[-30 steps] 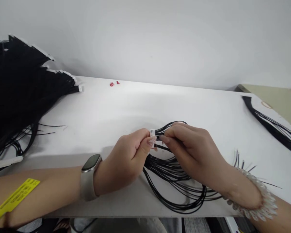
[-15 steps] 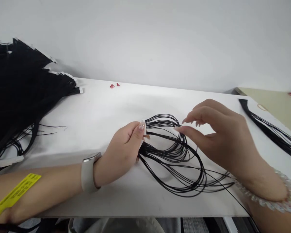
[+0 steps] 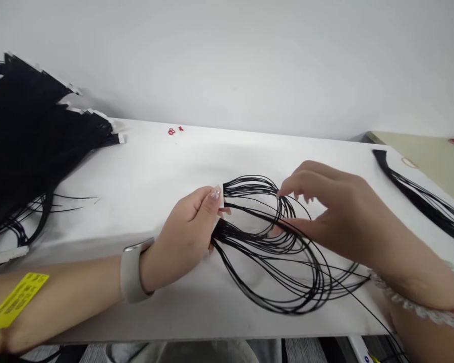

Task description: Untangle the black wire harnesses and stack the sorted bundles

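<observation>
White worktop [image 3: 147, 171]; black looped wires [image 3: 306, 297] with white connector [image 3: 221, 195]; black wire bundle [image 3: 412, 194] toward the right edge; red bits [image 3: 171, 131] near the far edge; plain grey watch strap [image 3: 130, 276]; yellow label [image 3: 18, 301] printed in black.

left hand [image 3: 191, 222] gripping, thumb on top; right hand [image 3: 321, 206] half-open, seemingly slightly blurred

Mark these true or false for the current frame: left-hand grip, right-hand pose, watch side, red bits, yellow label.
1. The left hand grips a white connector. True.
2. The right hand is a closed fist. False: thumb and fingers are apart, at the looped black wires.
3. The watch is on the right wrist. False: left wrist.
4. Small red pieces lie near the table's back edge. True.
5. The yellow label is on the right forearm. False: left forearm.
</observation>
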The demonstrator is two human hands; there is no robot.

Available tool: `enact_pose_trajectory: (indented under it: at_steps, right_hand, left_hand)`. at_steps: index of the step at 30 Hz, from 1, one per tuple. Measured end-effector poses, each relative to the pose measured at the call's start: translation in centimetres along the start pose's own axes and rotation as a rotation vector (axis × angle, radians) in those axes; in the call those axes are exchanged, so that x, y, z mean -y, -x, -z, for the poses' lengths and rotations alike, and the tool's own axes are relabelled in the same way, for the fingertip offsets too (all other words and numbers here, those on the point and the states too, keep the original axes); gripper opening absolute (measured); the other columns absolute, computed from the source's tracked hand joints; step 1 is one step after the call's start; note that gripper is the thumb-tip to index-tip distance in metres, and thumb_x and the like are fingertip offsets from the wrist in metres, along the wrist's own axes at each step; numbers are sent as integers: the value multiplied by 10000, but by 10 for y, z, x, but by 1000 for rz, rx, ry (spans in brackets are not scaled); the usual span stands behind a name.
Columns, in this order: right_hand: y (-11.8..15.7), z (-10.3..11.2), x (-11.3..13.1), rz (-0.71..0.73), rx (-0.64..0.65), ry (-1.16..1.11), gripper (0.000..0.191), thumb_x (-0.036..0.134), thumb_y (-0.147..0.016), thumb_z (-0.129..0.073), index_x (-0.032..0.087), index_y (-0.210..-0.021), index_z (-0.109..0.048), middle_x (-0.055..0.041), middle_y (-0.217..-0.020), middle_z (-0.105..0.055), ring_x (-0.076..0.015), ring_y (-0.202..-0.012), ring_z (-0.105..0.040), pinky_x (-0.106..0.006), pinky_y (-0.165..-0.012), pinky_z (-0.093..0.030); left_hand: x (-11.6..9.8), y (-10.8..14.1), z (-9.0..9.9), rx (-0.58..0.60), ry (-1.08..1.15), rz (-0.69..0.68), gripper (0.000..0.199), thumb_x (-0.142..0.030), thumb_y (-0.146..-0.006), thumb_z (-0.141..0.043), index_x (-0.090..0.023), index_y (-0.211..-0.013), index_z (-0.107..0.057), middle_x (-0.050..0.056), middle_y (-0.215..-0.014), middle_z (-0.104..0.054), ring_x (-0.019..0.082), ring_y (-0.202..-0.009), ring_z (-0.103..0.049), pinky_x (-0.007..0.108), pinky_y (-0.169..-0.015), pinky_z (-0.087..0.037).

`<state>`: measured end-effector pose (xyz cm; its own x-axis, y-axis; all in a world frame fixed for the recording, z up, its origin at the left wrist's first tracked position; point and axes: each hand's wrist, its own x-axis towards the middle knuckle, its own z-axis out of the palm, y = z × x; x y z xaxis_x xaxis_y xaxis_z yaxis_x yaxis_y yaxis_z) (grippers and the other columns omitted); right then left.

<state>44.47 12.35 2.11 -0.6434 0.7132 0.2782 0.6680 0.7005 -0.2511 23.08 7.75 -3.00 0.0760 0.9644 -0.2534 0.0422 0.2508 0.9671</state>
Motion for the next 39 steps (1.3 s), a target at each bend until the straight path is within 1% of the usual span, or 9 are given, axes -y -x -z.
enact_pose_trajectory:
  at_steps: [5,10,13,16,22,25,27,32,39]
  right_hand:
    - [4,16,6,-83,46,-192,368,419,-661,-652,163,-601,-394,16,-569,-414,-66,-527,-349,-205,-440,-295]
    - [13,26,-2,-118,264,-75,442,418,-770,-532,147,-476,-342,18,-433,-305,-54,-433,-249,-211,-368,-223]
    - [16,24,1,-77,220,-39,367,392,-752,-568,155,-514,-419,22,-461,-388,-44,-434,-299,-195,-381,-263]
    - [17,18,7,-16,192,-26,408,401,-740,-579,143,-498,-376,35,-446,-345,-34,-423,-272,-183,-373,-243]
    - [15,1,12,-79,530,-46,303,342,-817,-463,151,-583,-445,40,-481,-393,-36,-431,-284,-179,-394,-250]
    - [14,-3,14,-111,623,-87,300,331,-837,-419,153,-598,-447,41,-474,-349,-41,-434,-249,-184,-392,-224]
    - [12,-6,16,-125,629,-168,343,351,-860,-379,149,-592,-443,37,-468,-332,-43,-435,-248,-186,-394,-225]
    - [5,-22,31,-216,593,-506,407,404,-896,-290,160,-708,-557,13,-575,-520,-49,-491,-431,-169,-439,-324]
    - [2,-27,42,-250,542,-599,414,379,-895,-304,159,-669,-572,3,-595,-552,-64,-556,-484,-186,-522,-369]
  left_hand:
    - [1,0,-2,-70,32,-47,323,-501,-817,-375,-196,-732,-434,-8,-658,-487,73,-431,-421,187,-359,-348]
    - [3,1,-5,-104,89,-62,324,-503,-821,-364,-192,-774,-438,-6,-662,-476,67,-434,-419,184,-371,-375]
    - [2,1,-5,-112,83,-66,327,-506,-818,-371,-190,-773,-445,-7,-685,-479,63,-446,-418,182,-376,-385]
    - [0,1,-5,-113,59,-67,334,-505,-821,-365,-187,-761,-450,-10,-688,-473,59,-449,-416,180,-371,-387]
    - [-3,4,-7,-115,53,-127,312,-468,-839,-355,-189,-713,-412,-18,-658,-467,56,-440,-400,171,-362,-365]
    - [-3,6,-10,-138,24,-145,307,-461,-846,-342,-190,-718,-409,-14,-657,-479,58,-432,-394,173,-355,-359]
    - [-4,7,-11,-145,13,-162,311,-457,-848,-340,-188,-706,-402,-13,-670,-493,53,-425,-386,169,-350,-353]
    - [-4,9,-10,-155,-89,-203,330,-455,-853,-329,-188,-664,-374,-29,-605,-475,44,-383,-368,165,-331,-329]
    - [-7,10,-6,-143,-257,-260,313,-406,-880,-287,-193,-674,-386,-18,-637,-517,52,-412,-376,177,-373,-332]
